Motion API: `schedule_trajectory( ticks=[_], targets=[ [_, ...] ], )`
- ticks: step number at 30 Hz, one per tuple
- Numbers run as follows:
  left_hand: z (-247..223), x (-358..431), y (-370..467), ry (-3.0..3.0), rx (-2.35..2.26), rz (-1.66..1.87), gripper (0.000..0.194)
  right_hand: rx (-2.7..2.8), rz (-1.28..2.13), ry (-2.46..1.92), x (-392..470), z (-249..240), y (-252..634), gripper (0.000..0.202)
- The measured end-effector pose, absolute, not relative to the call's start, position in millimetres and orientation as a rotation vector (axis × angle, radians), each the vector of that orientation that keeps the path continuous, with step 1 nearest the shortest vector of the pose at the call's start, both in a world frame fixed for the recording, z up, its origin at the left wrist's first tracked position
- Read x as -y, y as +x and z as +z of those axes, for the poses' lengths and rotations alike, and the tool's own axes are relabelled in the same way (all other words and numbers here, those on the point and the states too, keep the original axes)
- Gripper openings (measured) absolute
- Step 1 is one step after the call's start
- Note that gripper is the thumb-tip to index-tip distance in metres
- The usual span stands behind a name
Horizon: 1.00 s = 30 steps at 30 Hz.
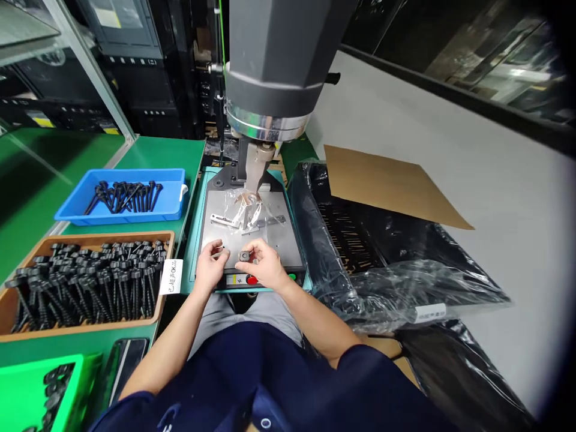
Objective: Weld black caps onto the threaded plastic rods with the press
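Black cap [244, 255] in handling, pinched by the right hand [267, 265] at the plate's [284, 247] six o'clock; left hand [210, 264] half-curled, hold unclear; next move likely needs steadiness.

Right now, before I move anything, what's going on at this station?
A person is working with two bare hands at a bench machine. The right hand holds a small dark part just above the near side of the metal plate, under the machine's grey head. The left hand is close by, fingers curled; whether it grips anything is unclear. To the left, a blue tray and a brown tray hold black long-stemmed pieces.
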<state>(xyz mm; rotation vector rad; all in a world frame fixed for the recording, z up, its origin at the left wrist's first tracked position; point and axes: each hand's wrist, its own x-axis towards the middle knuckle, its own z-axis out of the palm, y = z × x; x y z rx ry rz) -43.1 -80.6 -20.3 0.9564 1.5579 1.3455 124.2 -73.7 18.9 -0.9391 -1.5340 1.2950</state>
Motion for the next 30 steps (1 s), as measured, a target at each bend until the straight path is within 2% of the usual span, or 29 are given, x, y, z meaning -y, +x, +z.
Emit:
schedule_trajectory(
  ticks=[6,12,16,21,25,30],
  targets=[
    [0,120,-36,1.147,-1.282,1.264,0.034,1.544,1.264,-0.873,72,16,109,0.038],
    [17,139,-44,1.236,-1.418,1.259,0.011,1.38,1.506,-0.758,80,26,97,0.041],
    [31,165,-86,1.26,-1.647,1.389,0.011,1.358,1.575,-0.716,78,22,101,0.053],
    [51,214,-172,1.113,-2.284,1.44,0.022,1.401,1.67,-0.739,77,4,108,0.046],
    [66,239,-253,0.98,-2.837,1.084,0.029,1.406,1.693,-0.746,80,-7,112,0.044],
    [64,237,-333,0.823,-3.07,0.563,0.03,1.4,1.708,-0.765,82,-12,119,0.042]
  ],
)
